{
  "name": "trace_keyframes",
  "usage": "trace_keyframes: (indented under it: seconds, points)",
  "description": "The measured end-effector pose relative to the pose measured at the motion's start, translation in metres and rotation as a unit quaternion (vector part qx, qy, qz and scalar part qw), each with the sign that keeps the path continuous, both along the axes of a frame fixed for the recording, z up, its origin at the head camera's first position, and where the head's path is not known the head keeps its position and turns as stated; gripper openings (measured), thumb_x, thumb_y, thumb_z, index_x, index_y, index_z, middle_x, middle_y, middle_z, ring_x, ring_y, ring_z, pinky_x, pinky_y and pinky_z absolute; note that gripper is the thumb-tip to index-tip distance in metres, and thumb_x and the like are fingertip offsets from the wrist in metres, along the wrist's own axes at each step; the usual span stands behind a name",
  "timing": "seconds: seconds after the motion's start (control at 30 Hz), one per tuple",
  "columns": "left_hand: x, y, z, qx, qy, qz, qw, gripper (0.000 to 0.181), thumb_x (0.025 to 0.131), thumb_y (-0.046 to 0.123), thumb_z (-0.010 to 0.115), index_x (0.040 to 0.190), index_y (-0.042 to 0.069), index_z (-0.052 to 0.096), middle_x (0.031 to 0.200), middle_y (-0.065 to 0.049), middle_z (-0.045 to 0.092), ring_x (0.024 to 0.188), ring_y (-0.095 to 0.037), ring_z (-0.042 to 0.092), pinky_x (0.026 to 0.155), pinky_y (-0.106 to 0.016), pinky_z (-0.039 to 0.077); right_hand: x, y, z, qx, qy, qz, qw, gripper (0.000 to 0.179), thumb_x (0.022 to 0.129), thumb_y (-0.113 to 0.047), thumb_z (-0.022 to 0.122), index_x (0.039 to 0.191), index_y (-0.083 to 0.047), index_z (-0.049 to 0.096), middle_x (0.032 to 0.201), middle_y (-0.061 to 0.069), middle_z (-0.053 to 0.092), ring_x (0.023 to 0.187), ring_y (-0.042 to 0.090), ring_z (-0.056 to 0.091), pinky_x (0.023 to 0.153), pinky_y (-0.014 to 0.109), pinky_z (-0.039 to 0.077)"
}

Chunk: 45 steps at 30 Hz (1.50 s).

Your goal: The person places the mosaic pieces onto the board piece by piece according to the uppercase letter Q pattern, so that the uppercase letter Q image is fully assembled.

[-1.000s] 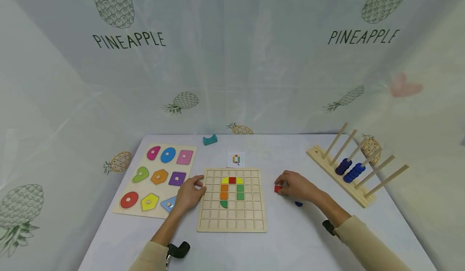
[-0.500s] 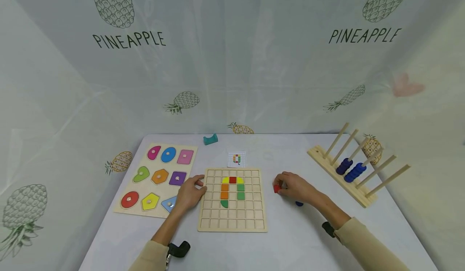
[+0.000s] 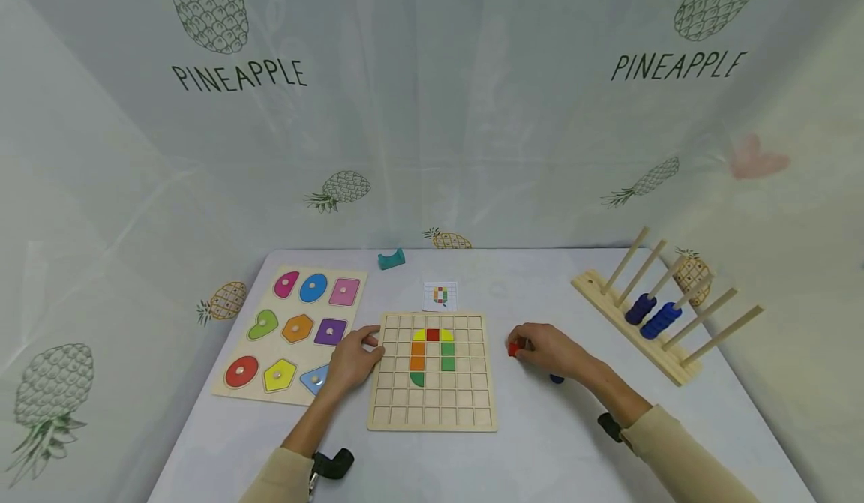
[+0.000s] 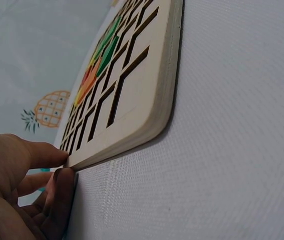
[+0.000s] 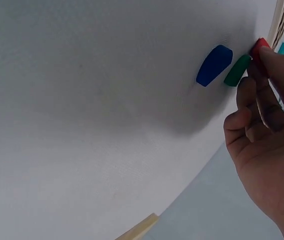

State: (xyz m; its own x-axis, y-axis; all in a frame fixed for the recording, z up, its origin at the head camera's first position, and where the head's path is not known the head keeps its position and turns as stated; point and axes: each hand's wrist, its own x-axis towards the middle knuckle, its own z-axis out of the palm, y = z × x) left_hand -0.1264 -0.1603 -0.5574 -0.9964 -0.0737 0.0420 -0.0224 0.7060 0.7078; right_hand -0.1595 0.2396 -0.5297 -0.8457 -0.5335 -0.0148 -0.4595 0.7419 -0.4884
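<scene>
My left hand [image 3: 352, 358] rests against the left edge of a square wooden grid board [image 3: 398, 409], its fingertips touching the rim in the left wrist view. Yellow, red, orange and green pieces sit in the grid's upper middle, among them a red square [image 3: 433, 335] and a green quarter-round [image 3: 417, 378]. Right of the board, my right hand [image 3: 550, 349] pinches a small red block [image 5: 260, 49] between thumb and fingers, low over the table. Beside those fingers, a green piece [image 5: 237, 71] and a dark blue piece [image 5: 215, 65] lie on the cloth.
Behind the board lies a pattern card [image 3: 439, 296], with a teal arched block [image 3: 391, 259] farther back. A knobbed shape puzzle [image 3: 253, 342] stands left, partly under the left hand. At right is a wooden peg rack [image 3: 631, 330] with blue beads on two pegs.
The right hand has shifted very slightly, and the red block has turned a little in its fingers. The left hand and the board hold their place.
</scene>
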Motion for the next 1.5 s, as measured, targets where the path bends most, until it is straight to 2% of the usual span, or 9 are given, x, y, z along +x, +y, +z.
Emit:
trace_keyframes:
  seconds: [0.2, 0.5, 0.73, 0.97, 1.2, 1.5]
  points:
    - [0.0, 0.0, 0.0, 0.0, -0.007, 0.005, 1.0, 0.046, 0.086, 0.016, 0.075, 0.13, 0.008, 0.067, 0.094, -0.002, 0.065, 0.076, -0.015, 0.053, 0.063, -0.029, 0.041, 0.003, -0.006, 0.002, -0.034, 0.005, 0.023, 0.9991, 0.013, 0.093, -0.013, 0.071, 0.106, -0.015, 0.072, 0.089, -0.013, 0.065, 0.078, 0.004, 0.056, 0.071, 0.025, 0.049]
    - [0.001, 0.001, 0.002, 0.006, -0.012, 0.004, 0.9999, 0.046, 0.086, 0.015, 0.075, 0.131, 0.007, 0.066, 0.094, -0.003, 0.065, 0.072, -0.015, 0.053, 0.061, -0.029, 0.042, 0.005, -0.023, 0.006, -0.046, -0.033, 0.011, 0.9983, 0.017, 0.096, -0.015, 0.068, 0.112, -0.016, 0.074, 0.092, -0.012, 0.066, 0.082, 0.006, 0.056, 0.074, 0.025, 0.049]
    - [0.002, 0.001, 0.003, 0.007, -0.011, 0.004, 0.9999, 0.046, 0.087, 0.015, 0.075, 0.131, 0.007, 0.066, 0.094, -0.003, 0.065, 0.074, -0.015, 0.053, 0.062, -0.029, 0.042, 0.007, -0.035, 0.008, -0.07, -0.048, 0.029, 0.996, 0.02, 0.097, -0.018, 0.066, 0.115, -0.015, 0.074, 0.097, -0.009, 0.07, 0.084, 0.007, 0.058, 0.076, 0.026, 0.05]
    - [0.002, 0.0, 0.001, 0.001, -0.004, -0.001, 1.0, 0.045, 0.087, 0.013, 0.074, 0.13, 0.006, 0.066, 0.094, -0.003, 0.066, 0.073, -0.014, 0.052, 0.061, -0.029, 0.041, 0.009, -0.056, 0.004, -0.098, -0.072, 0.046, 0.9915, 0.016, 0.096, -0.017, 0.067, 0.111, -0.018, 0.074, 0.093, -0.013, 0.067, 0.083, 0.007, 0.057, 0.074, 0.024, 0.049]
    - [0.001, 0.0, 0.0, -0.002, -0.003, -0.005, 1.0, 0.045, 0.087, 0.014, 0.074, 0.13, 0.007, 0.066, 0.094, -0.002, 0.066, 0.075, -0.014, 0.053, 0.063, -0.029, 0.041, 0.015, -0.082, -0.001, -0.131, -0.099, 0.066, 0.9842, 0.012, 0.096, -0.017, 0.068, 0.107, -0.02, 0.071, 0.09, -0.011, 0.069, 0.081, 0.005, 0.059, 0.074, 0.024, 0.049]
    - [0.002, 0.001, 0.003, -0.002, -0.004, -0.003, 1.0, 0.045, 0.087, 0.015, 0.074, 0.13, 0.007, 0.066, 0.094, -0.002, 0.065, 0.077, -0.015, 0.053, 0.064, -0.029, 0.042, 0.02, -0.112, -0.004, -0.142, -0.131, 0.053, 0.9797, 0.006, 0.092, -0.018, 0.073, 0.096, -0.023, 0.072, 0.083, -0.012, 0.068, 0.078, 0.008, 0.06, 0.072, 0.024, 0.049]
